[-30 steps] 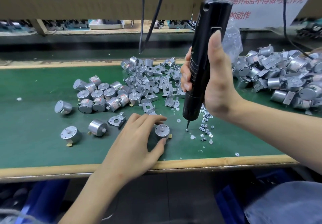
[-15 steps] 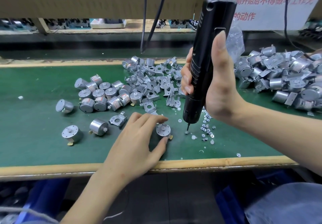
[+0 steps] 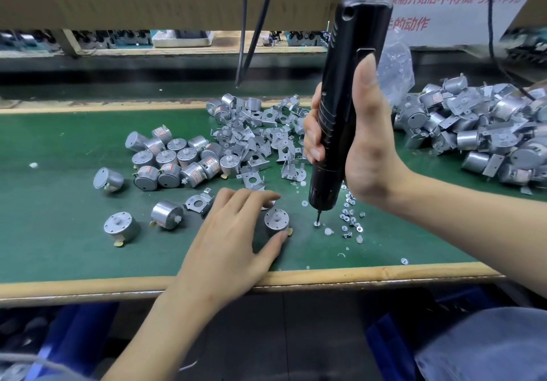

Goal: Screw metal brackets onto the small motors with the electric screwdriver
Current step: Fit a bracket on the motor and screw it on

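Observation:
My right hand grips the black electric screwdriver upright; its bit tip touches a small screw on the green mat. My left hand rests on the mat with thumb and fingers around a small silver motor standing shaft up. A loose metal bracket lies just left of that hand. Several screws are scattered to the right of the bit. Bare motors and a heap of brackets lie behind.
A pile of motors with brackets fitted fills the right of the green mat. Two loose motors sit at the front left. The wooden front edge runs below my hands. Black cables hang above the bracket heap.
The screwdriver has come down slightly, and its bit now touches a screw on the mat. My left hand stays on the motor.

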`<move>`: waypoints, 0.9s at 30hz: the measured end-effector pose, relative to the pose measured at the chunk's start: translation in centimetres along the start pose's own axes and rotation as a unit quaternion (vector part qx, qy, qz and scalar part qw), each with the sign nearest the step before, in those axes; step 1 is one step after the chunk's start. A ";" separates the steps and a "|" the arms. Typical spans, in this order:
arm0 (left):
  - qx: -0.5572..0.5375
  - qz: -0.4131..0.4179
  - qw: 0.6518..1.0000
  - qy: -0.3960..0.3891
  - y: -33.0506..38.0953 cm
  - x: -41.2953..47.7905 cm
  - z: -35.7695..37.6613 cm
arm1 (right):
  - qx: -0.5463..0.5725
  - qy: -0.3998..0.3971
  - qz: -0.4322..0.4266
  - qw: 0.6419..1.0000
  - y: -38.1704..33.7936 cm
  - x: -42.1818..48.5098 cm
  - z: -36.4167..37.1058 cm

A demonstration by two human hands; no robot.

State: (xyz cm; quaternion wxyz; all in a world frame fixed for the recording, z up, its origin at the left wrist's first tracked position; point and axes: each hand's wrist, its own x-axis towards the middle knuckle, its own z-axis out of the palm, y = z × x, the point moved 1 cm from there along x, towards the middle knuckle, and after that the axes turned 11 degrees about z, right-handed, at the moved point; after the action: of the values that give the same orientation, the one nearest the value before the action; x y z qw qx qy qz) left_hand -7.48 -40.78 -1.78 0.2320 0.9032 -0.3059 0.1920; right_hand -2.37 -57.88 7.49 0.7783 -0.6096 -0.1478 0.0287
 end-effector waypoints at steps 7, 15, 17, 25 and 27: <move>-0.041 -0.028 0.999 -0.007 0.0 0.0 -0.2 | -0.007 0.007 -0.009 1.000 -0.2 -0.2 0.1; -0.021 -0.100 0.995 0.020 -0.9 0.2 -0.5 | -0.023 0.034 -0.055 0.998 -1.2 -0.3 0.7; 0.007 -0.104 0.995 -0.005 -0.9 0.2 -0.2 | -0.025 0.037 -0.060 0.997 -1.2 -0.3 0.9; 0.020 -0.113 0.993 -0.026 -1.0 0.4 -0.1 | -0.039 0.042 -0.064 0.996 -1.0 -0.5 1.3; 0.015 -0.112 0.993 -0.028 -1.2 0.4 -0.2 | -0.044 0.046 -0.068 0.996 -1.2 -0.4 1.4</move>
State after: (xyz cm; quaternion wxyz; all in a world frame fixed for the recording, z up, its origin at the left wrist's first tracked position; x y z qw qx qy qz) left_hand -6.46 -40.05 -1.80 0.2297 0.9402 -0.2061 0.1443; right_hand -3.29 -56.97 8.81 0.7565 -0.6328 -0.1543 -0.0585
